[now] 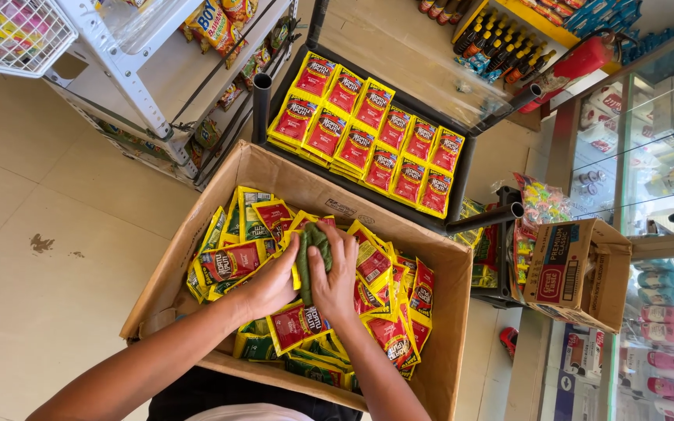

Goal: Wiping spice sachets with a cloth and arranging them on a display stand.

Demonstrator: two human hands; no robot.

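In the lower middle of the frame, both hands reach into an open cardboard box (274, 168) that is loosely filled with red-and-yellow sachets (376, 261) and some green-and-yellow ones. The left hand (271, 284) and the right hand (335, 284) sit side by side, almost touching, and together they clasp an upright stack of green-edged sachets (312, 253) between them: the fingers of each hand curl round the stack from its own side, so both hands are closed on it. The stack stands near the centre of the box, above the loose packets.

Just beyond the box, toward the upper middle of the frame, a dark shelf tray (462, 183) holds neat overlapping rows of red sachets with yellow borders (368, 136). A white metal rack (130, 86) with snack packets stands at the upper left. At the right edge, a smaller cardboard carton (579, 269) sits beside a glass cabinet (649, 156).
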